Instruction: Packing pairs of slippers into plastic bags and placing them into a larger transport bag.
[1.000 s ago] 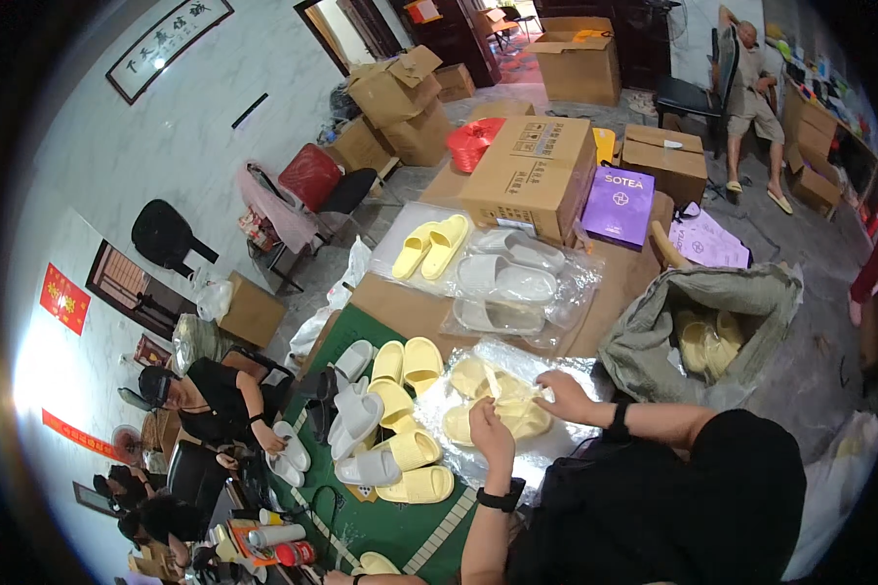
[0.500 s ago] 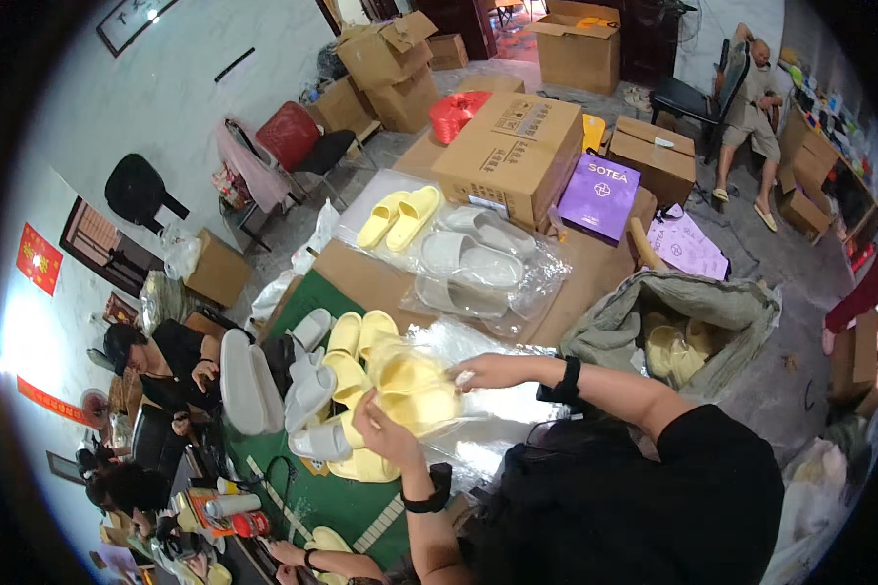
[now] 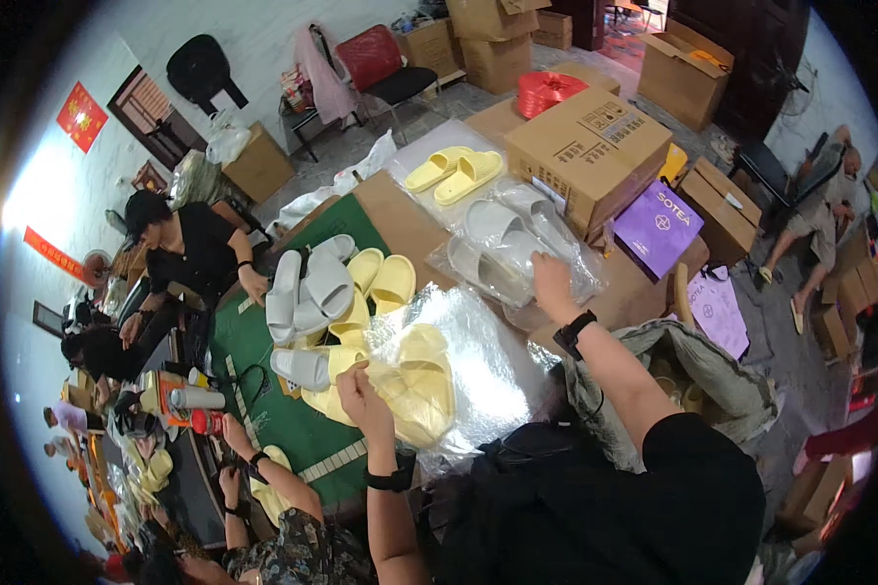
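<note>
My left hand (image 3: 367, 404) is closed in a pinch at the left edge of a clear plastic bag (image 3: 415, 390) with a pair of yellow slide slippers inside. My right hand (image 3: 554, 287) is stretched forward over the clear bags of grey slippers (image 3: 502, 244), fingers bent together; what they hold, if anything, is too small to make out. Left of the bagged yellow pair, loose yellow slippers (image 3: 392, 283) and grey slippers (image 3: 324, 287) lie heaped on a green mat (image 3: 249, 343). Under the bag spreads a stack of shiny clear plastic (image 3: 493, 366).
Farther back lie yellow slippers (image 3: 468, 175), a large carton (image 3: 590, 151) and a roll of red twine (image 3: 546, 93). A purple box (image 3: 658, 222) stands at right, with a woven sack (image 3: 722, 366) nearer me. Co-workers sit at left, one in black (image 3: 195, 249), another's forearm (image 3: 288, 487) close by.
My right hand has left the bagged yellow slippers and moved forward and right to the bagged grey ones. My left hand stays at the yellow slippers' bag, now lying flatter. The view has turned.
</note>
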Available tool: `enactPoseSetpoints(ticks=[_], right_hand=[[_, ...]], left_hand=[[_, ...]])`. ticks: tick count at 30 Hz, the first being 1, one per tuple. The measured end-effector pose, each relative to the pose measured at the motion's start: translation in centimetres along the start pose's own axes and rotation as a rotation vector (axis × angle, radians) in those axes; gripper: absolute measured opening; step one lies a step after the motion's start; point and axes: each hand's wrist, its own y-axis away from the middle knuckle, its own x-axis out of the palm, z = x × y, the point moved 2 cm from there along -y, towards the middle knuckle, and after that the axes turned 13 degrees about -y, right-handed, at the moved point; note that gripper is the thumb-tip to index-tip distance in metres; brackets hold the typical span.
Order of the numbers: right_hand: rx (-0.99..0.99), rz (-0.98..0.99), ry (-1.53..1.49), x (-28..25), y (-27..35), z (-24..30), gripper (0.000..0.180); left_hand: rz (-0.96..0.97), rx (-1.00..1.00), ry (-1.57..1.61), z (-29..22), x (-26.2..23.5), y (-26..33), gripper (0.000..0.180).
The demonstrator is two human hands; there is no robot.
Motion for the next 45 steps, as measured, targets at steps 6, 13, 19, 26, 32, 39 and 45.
enactPoseSetpoints(ticks=[6, 13, 19, 26, 32, 39, 45], right_hand=[[-0.55, 0.069, -0.618, -0.1, -0.3, 11.7, 0.023], [-0.338, 0.8, -1.008, -3.8, 6.5, 16.6, 0.03], [0.231, 0.117, -0.171, -0.7, 3.9, 4.4, 0.069], [0.254, -0.008, -0.112, 2.7, 3.1, -2.6, 0.026], [-0.294, 0.14, -0.822, -0.4, 1.6, 10.2, 0.029], [-0.396, 0.845, -1.021, -4.9, 4.4, 15.0, 0.033], [0.183, 0.11, -0.24, 3.5, 1.2, 4.0, 0.042]], left_hand=[[0.082, 0.452, -0.087, -3.9, 2.8, 2.2, 0.028], [0.238, 0.303, 0.084, -1.9, 5.0, 3.7, 0.031], [0.161, 0.286, -0.154, -0.4, 3.1, 5.9, 0.008], [0.166, 0.46, -0.405, -1.3, 2.5, 6.9, 0.01], [0.147, 0.588, -0.418, -3.4, 3.3, 6.0, 0.009], [0.291, 0.651, -0.341, -3.0, 3.9, 4.1, 0.009], [0.191, 0.662, -0.235, -1.5, 3.3, 5.1, 0.013]])
